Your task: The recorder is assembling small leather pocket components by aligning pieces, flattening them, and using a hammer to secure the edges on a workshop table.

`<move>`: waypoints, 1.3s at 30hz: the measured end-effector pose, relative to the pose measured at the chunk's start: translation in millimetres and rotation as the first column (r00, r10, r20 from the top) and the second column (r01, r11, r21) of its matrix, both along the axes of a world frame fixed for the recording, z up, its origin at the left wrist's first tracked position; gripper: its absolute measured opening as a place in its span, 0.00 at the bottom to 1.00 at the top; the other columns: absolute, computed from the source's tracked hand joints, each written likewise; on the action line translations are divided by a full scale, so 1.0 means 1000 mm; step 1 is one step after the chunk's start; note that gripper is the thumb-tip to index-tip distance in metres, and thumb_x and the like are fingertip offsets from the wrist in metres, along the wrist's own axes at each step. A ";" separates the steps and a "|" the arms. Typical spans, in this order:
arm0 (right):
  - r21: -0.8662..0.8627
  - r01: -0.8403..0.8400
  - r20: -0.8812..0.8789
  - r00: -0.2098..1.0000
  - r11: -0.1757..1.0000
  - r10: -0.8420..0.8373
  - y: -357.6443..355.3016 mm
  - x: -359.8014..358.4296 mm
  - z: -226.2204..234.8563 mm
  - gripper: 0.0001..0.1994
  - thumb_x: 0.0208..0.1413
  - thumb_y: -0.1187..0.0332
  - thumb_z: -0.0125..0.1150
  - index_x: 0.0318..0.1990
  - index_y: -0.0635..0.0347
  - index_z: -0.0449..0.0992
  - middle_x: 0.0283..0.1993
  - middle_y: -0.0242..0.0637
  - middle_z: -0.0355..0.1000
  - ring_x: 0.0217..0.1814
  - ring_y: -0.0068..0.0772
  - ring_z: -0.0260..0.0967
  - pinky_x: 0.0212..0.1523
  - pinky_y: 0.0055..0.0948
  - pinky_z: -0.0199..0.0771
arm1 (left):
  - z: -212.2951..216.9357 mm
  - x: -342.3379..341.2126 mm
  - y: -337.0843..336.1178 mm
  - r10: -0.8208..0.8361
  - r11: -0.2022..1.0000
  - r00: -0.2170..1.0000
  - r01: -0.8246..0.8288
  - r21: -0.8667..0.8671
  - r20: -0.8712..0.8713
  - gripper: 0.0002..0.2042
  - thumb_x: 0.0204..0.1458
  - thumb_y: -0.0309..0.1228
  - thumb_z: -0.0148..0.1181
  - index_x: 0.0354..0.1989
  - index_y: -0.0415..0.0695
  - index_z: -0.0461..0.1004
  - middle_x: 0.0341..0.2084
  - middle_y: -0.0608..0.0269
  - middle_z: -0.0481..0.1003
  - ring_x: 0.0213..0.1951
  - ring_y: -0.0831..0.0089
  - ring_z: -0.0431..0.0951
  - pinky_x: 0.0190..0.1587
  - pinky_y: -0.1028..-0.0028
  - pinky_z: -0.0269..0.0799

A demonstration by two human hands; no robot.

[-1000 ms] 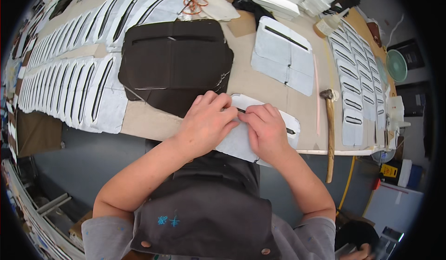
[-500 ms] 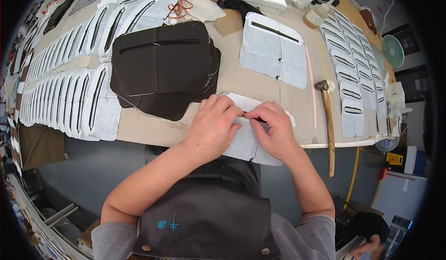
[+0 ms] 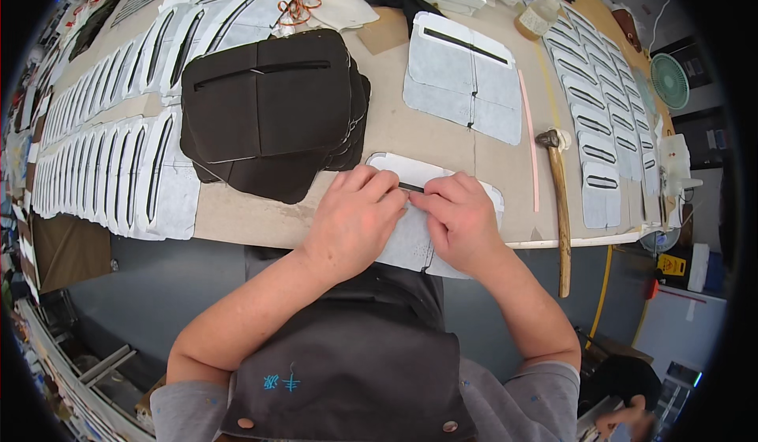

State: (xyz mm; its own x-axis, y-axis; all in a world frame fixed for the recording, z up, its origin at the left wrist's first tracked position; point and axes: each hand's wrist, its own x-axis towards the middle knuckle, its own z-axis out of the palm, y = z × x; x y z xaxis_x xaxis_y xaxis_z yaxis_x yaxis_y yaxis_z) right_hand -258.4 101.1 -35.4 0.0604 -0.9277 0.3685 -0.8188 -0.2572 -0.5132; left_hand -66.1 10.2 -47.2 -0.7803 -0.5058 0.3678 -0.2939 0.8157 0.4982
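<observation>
A pale, white-backed fabric panel [image 3: 412,246] with rounded corners lies at the table's near edge, its lower part hanging toward my apron. Across its upper part runs a dark slot [image 3: 413,188], visible between my hands. My left hand [image 3: 354,219] has its fingers curled and pinched at the slot's left side. My right hand [image 3: 460,219] pinches the slot's edge just right of the middle, thumb and index together. The fingertips of both hands nearly meet, and they hide much of the slot.
A stack of dark brown panels [image 3: 300,110] sits to the left. Beyond my hands lies a similar pale panel [image 3: 462,86]. A wooden-handled hammer [image 3: 562,221] overhangs the right edge near a pink strip [image 3: 530,150]. Rows of slotted pale pieces [image 3: 166,177] line both sides. A bottle [image 3: 538,19] stands far right.
My right hand has shifted slightly right along the slot, its fingers more curled. More of the dark slot shows between my hands. The whole view has moved a little.
</observation>
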 end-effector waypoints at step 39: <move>0.040 0.030 -0.155 0.988 0.999 -0.023 0.041 -0.034 0.009 0.16 0.44 0.85 0.61 0.42 0.61 0.80 0.42 0.37 0.74 0.46 0.44 0.71 0.48 0.40 0.72 | 0.006 -0.015 0.020 -0.053 0.981 0.990 0.076 -0.180 0.134 0.18 0.49 0.23 0.62 0.50 0.47 0.81 0.41 0.63 0.75 0.46 0.62 0.74 0.50 0.63 0.68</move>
State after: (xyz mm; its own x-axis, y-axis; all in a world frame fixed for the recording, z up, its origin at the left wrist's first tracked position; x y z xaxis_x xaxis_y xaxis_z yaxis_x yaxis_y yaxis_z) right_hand -292.2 142.1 -26.2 0.0887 -0.9441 0.3175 -0.8955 -0.2152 -0.3896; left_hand -81.0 30.4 -40.9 -0.8555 -0.3860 0.3451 -0.2892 0.9091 0.2997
